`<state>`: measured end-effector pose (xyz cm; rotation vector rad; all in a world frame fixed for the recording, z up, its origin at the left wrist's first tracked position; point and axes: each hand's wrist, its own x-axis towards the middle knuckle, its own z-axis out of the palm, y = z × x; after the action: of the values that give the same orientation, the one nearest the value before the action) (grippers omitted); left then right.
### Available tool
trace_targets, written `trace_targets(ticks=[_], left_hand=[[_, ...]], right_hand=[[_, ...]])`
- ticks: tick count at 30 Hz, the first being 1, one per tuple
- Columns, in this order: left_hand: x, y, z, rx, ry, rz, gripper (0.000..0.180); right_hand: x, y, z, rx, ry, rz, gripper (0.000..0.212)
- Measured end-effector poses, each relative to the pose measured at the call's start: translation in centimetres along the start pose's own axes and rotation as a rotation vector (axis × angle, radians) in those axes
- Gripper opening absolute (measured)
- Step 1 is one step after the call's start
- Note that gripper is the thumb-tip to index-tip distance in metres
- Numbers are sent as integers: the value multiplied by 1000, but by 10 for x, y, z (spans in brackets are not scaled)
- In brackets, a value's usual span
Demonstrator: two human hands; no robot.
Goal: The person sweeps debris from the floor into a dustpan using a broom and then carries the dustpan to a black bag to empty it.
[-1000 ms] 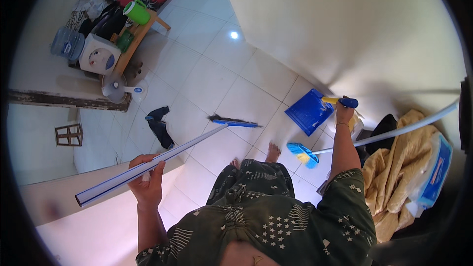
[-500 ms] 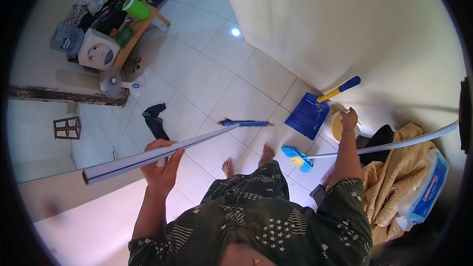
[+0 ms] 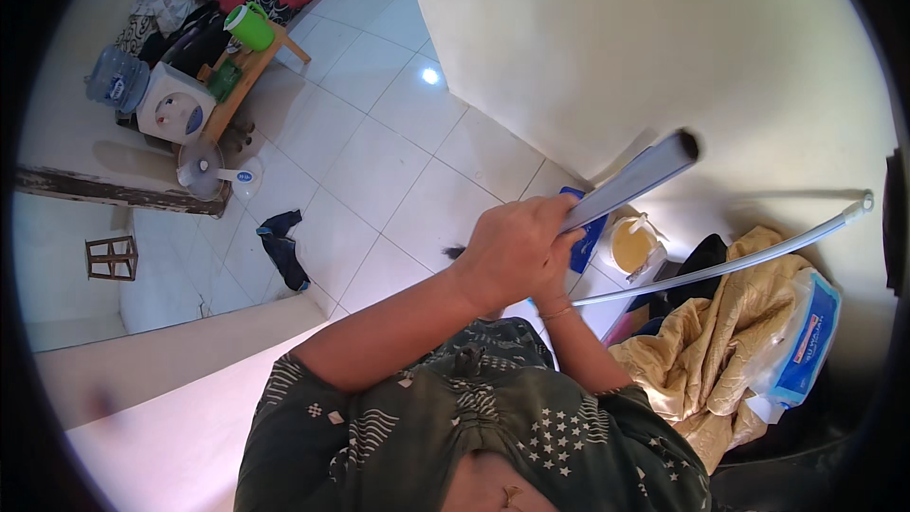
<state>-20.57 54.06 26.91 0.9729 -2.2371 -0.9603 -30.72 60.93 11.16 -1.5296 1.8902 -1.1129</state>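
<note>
Both my hands meet in front of my chest on the pale grey, blue-striped handle [image 3: 637, 182] of a broom. The handle tilts toward the upper right, its open end nearest the wall. My left hand [image 3: 507, 251] is closed around it. Partly hidden behind it, my right hand [image 3: 559, 270] is also closed at the handle. Of the broom's head, only a tuft of dark bristles [image 3: 454, 252] shows left of my hands. Beyond them lies a blue dustpan [image 3: 590, 239], mostly covered by the hands and handle.
A bucket [image 3: 632, 248] stands by the right wall. Another long white handle [image 3: 730, 275] slants past gold cloth [image 3: 720, 332] and a blue-and-white pack [image 3: 808, 346]. Dark clothing [image 3: 282, 248] lies on the tiles. At left are a fan [image 3: 201, 171], water dispenser [image 3: 175, 106] and low wooden table [image 3: 248, 76].
The broom handle has swung from the lower left to the upper right. My right hand has come back from beside the bucket to join my left on the handle.
</note>
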Motion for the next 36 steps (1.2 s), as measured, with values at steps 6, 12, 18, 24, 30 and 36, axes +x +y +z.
trace_targets(ticks=[6, 12, 18, 24, 30, 36], left_hand=[[-19, -21, -22, -362, -22, -125, 13], [-81, -8, -98, -446, 66, -243, 5], [-90, 26, -155, -954, 117, 74, 7], [-71, 51, -151, -848, -149, 161, 16], [-56, 57, -120, -1572, -358, 317, 33], [-49, 56, -135, -1670, -247, 442, 34]], right_hand=[[20, 63, -63, 332, 181, 493, 25], [44, 106, -91, 263, 402, 586, 26], [55, 194, -92, 224, 378, 689, 27], [80, 240, -117, -72, 374, 724, 46], [89, 292, -140, -925, -98, 563, 36], [101, 313, -141, -164, 250, 947, 35]])
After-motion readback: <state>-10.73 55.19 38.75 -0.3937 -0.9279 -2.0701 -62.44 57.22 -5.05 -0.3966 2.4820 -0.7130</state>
